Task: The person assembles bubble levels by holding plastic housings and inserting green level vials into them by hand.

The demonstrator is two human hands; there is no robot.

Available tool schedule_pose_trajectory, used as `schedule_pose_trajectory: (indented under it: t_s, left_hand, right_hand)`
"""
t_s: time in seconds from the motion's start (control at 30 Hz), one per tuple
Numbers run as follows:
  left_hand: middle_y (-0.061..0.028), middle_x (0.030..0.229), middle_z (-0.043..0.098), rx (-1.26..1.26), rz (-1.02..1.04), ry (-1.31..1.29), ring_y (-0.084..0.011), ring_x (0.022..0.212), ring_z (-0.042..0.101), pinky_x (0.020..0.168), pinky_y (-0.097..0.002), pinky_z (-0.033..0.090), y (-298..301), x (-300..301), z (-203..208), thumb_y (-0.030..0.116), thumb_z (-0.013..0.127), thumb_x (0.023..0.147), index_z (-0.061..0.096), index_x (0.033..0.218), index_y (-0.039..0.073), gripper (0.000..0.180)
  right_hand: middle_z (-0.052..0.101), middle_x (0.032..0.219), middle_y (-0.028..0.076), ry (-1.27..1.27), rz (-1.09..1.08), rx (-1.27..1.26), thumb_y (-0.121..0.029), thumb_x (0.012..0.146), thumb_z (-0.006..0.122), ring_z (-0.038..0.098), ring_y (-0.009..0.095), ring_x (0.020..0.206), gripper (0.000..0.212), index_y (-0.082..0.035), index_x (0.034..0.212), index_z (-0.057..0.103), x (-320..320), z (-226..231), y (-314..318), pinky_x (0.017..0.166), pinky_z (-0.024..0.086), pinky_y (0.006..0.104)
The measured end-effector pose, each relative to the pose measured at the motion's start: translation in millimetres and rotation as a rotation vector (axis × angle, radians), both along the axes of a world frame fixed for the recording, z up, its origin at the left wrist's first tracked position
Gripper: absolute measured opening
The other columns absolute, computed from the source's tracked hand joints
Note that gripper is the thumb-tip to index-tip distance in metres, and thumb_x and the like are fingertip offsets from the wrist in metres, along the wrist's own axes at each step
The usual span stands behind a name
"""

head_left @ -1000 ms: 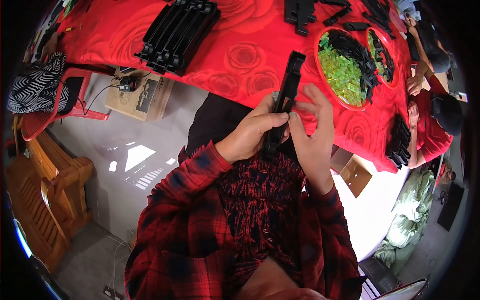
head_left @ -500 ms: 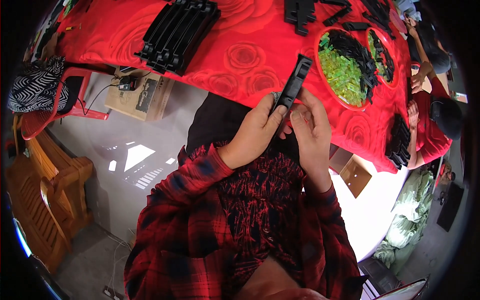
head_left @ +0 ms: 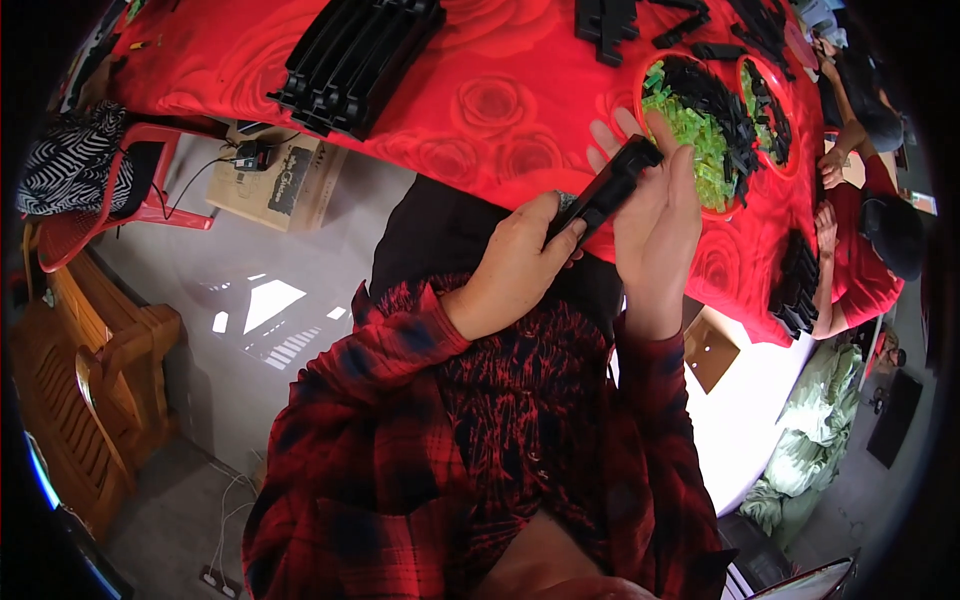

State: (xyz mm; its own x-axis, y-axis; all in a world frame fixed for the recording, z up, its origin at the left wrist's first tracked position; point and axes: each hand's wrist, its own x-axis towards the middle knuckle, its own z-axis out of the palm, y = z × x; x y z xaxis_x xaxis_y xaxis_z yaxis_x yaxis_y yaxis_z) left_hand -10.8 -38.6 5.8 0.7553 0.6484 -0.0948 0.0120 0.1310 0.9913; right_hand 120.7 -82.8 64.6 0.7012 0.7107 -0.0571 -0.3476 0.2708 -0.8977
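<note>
My left hand (head_left: 512, 262) is closed around the lower end of a long black plastic strip (head_left: 610, 188), thumb on top. The strip slants up to the right, over the table's near edge. Beside its upper end, my right hand (head_left: 655, 215) is open with fingers spread, its palm behind or against the strip; I cannot tell whether they touch. Just beyond that hand stands a red-rimmed oval tray (head_left: 722, 212) of yellow-green translucent pieces (head_left: 697, 140) and small black pieces (head_left: 727, 110).
A stack of long black plastic strips (head_left: 358, 62) lies on the red rose-patterned tablecloth (head_left: 490, 110). Another red tray (head_left: 795, 160) and black parts (head_left: 605, 28) sit at the far right. At right, another person's hands (head_left: 826, 228) are near black strips (head_left: 795, 285). A red chair (head_left: 75, 238) stands left.
My right hand has moved up and right and opened its fingers, which were bent near the strip's middle. The strip has tilted further right, still in my left hand.
</note>
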Motion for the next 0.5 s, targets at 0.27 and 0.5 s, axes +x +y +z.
schedule_pose_trajectory:
  t_s: [0.27, 0.5]
  left_hand:
    - [-0.0031, 0.085, 0.065, -0.18, -0.048, 0.068, -0.008, 0.07, 0.063, 0.06, -0.0242, 0.05, 5, -1, 11, 0.014, 0.06, 0.103, 0.059, 0.103, -0.002, 0.016]
    - [-0.0022, 0.082, 0.066, -0.194, -0.09, 0.095, -0.0072, 0.068, 0.063, 0.061, -0.0241, 0.051, 14, -2, 21, 0.018, 0.062, 0.102, 0.061, 0.1, -0.002, 0.02]
  right_hand:
    - [0.063, 0.095, 0.011, 0.032, -0.098, 0.011, -0.045, 0.108, 0.04, 0.062, 0.018, 0.076, 0.051, 0.002, 0.113, 0.059, 4, -22, 16, 0.069, 0.052, 0.0314]
    - [0.06, 0.09, 0.01, 0.001, -0.15, 0.043, -0.044, 0.108, 0.042, 0.059, 0.017, 0.073, 0.049, 0.002, 0.11, 0.058, -1, -20, 14, 0.068, 0.052, 0.031]
